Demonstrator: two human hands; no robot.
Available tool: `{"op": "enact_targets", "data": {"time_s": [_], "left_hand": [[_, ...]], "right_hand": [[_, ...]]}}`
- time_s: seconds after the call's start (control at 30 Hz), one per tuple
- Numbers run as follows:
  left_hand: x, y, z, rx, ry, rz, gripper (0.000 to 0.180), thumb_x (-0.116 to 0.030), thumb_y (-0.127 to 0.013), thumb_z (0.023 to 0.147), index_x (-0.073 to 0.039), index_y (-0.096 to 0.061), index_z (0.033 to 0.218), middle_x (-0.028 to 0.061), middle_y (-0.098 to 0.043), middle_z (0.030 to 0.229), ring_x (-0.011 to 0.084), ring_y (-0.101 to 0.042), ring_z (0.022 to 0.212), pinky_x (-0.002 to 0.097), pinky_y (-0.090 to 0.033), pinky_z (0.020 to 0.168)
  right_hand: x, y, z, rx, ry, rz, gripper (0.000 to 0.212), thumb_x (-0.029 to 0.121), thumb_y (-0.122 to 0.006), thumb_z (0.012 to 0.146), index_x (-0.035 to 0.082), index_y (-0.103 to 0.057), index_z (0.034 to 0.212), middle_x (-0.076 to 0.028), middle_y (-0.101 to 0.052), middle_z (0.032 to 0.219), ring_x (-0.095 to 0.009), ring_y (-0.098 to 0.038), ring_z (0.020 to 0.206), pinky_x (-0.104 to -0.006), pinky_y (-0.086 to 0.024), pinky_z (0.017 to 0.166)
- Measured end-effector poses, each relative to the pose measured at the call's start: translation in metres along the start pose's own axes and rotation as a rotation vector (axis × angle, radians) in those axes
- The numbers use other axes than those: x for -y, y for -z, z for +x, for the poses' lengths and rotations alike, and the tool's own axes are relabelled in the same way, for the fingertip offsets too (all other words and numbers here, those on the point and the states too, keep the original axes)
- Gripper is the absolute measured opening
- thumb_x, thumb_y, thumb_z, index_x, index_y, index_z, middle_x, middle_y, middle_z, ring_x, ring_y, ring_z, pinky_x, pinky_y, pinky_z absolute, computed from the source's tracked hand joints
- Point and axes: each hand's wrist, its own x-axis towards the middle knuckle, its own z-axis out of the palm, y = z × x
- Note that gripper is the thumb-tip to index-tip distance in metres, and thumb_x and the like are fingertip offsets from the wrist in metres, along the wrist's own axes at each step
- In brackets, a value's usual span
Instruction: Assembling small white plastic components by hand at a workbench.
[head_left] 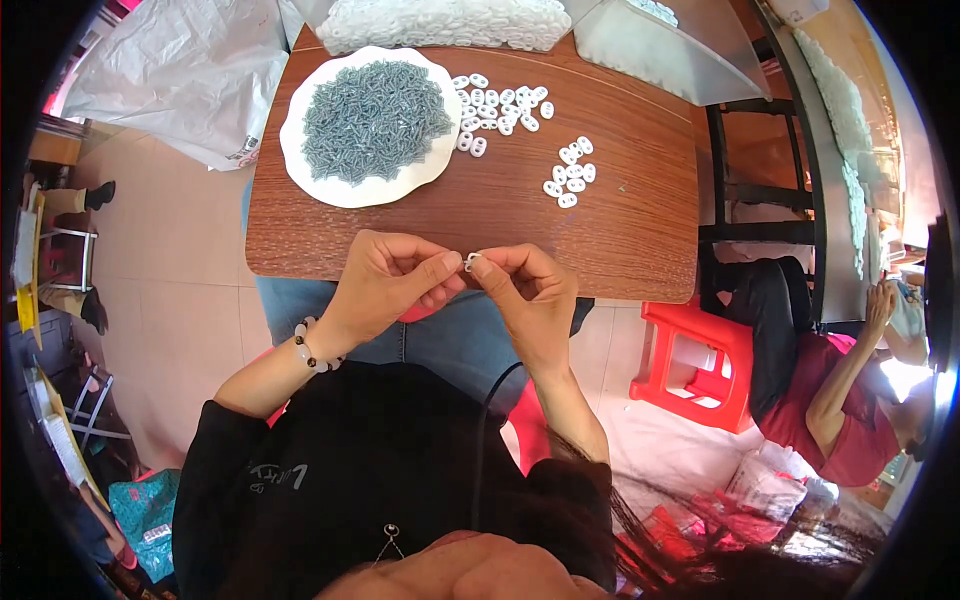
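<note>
Over the near edge of the wooden table [620, 235], my two hands meet fingertip to fingertip. Between thumb and forefinger, my right hand [535, 300] pinches a small white oval plastic piece [471, 261]. My left hand [395, 280] is closed in a pinch right beside that piece; whatever it grips is hidden or too small to name. Ahead and to the left stands a white scalloped plate [295, 150] heaped with thin, short grey metal pieces [375, 120], like springs or screws. White oval two-hole pieces [505, 110] lie loose right of the plate, and a smaller group [572, 172] farther right.
Along the table's far edge lies a mass of white pieces [445, 25], with a grey metal tray [675, 55] beside it. A white plastic bag [190, 75] is at far left. A red stool [695, 365] and a seated person [840, 400] are on the right.
</note>
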Motion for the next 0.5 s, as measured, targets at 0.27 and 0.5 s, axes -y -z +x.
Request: {"op": "enact_targets", "data": {"time_s": [0.27, 0.5], "left_hand": [[0.0011, 0.0005, 0.0025, -0.012, -0.056, 0.124, 0.018, -0.013, -0.064, 0.091, 0.004, -0.07, 0.095, 0.0084, -0.07, 0.077, 0.006, -0.062, 0.064, 0.0185, -0.051, 0.058], [0.0023, 0.0, 0.0014, -0.024, -0.072, 0.097, 0.017, -0.012, -0.065, 0.091, 0.003, -0.071, 0.095, 0.0082, -0.07, 0.077, 0.006, -0.061, 0.063, 0.0186, -0.051, 0.057]], "right_hand": [[-0.002, -0.002, 0.0007, 0.005, 0.024, -0.052, 0.009, 0.003, -0.067, 0.087, -0.004, -0.066, 0.093, -0.006, -0.068, 0.084, -0.008, -0.062, 0.077, -0.0212, -0.05, 0.071], [0.0001, -0.0038, 0.0004, -0.022, 0.011, -0.023, 0.009, 0.005, -0.068, 0.087, -0.003, -0.067, 0.092, -0.004, -0.068, 0.084, -0.007, -0.061, 0.076, -0.0202, -0.049, 0.07]]}}
